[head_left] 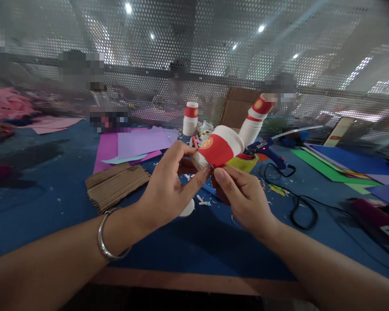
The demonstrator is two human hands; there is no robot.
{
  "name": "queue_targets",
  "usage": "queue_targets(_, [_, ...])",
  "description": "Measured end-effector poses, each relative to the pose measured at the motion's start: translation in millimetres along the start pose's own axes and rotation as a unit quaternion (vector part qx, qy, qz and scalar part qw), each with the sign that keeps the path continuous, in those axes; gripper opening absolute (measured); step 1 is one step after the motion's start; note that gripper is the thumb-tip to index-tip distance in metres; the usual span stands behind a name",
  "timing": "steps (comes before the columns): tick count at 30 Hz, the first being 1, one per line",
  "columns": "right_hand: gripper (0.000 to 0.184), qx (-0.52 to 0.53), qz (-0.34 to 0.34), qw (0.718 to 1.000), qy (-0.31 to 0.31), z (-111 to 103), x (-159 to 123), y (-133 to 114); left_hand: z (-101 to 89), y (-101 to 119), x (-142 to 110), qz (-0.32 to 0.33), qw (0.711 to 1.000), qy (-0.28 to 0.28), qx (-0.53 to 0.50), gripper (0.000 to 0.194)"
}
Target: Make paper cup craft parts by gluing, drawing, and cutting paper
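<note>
A white paper cup (219, 147) with a red band and a round printed badge is tilted on its side above the table, its wide end up to the right. My left hand (165, 185) grips it near the narrow end, thumb below and fingers above. Against the band's lower edge, my right hand (248, 196) is closed in a pinch. A small dark sliver shows at the right thumb tip; what those fingers hold is too small to make out. Beneath my left hand, a white disc (187, 208) lies partly hidden on the table.
Corrugated cardboard (116, 185) and purple paper (142, 144) lie left. Behind stand stacked cups (190, 119) and a leaning cup stack (254, 123). A blue glue gun (269, 151) trails a black cord (306, 226) rightward. Coloured sheets (337, 168) lie right; paper scraps (204, 201) litter the blue table.
</note>
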State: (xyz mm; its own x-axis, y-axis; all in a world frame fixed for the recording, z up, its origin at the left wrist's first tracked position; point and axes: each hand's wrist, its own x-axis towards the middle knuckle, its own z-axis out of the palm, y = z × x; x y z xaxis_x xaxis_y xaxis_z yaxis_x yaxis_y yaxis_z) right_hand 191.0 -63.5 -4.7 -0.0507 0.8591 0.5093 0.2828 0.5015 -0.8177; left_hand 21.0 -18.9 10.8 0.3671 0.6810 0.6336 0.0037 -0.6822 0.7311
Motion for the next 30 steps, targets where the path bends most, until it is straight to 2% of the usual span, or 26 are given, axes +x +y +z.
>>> queue_targets(7, [0.041,0.035,0.018,0.999,-0.002,0.8,0.2,0.2,1.3,1.1,-0.3,-0.01,1.0,0.005,-0.023,0.026])
queue_targets(14, [0.043,0.037,0.028,0.999,-0.005,-0.4,0.5,0.5,4.0,-3.5,0.1,-0.079,0.993,0.016,-0.091,0.035])
queue_targets(18, [0.043,0.043,0.037,0.998,-0.006,0.0,1.0,1.0,5.3,-5.7,-0.8,-0.094,0.99,0.018,-0.104,0.037])
queue_targets(24, [0.043,0.046,0.029,0.999,-0.006,0.0,0.7,-2.3,6.1,-3.9,-3.1,-0.052,0.995,0.02,-0.086,0.036])
queue_targets(30, [0.041,0.062,0.029,0.998,-0.008,1.1,0.4,-3.7,2.4,-2.7,-3.6,0.014,1.0,0.013,0.001,0.029])
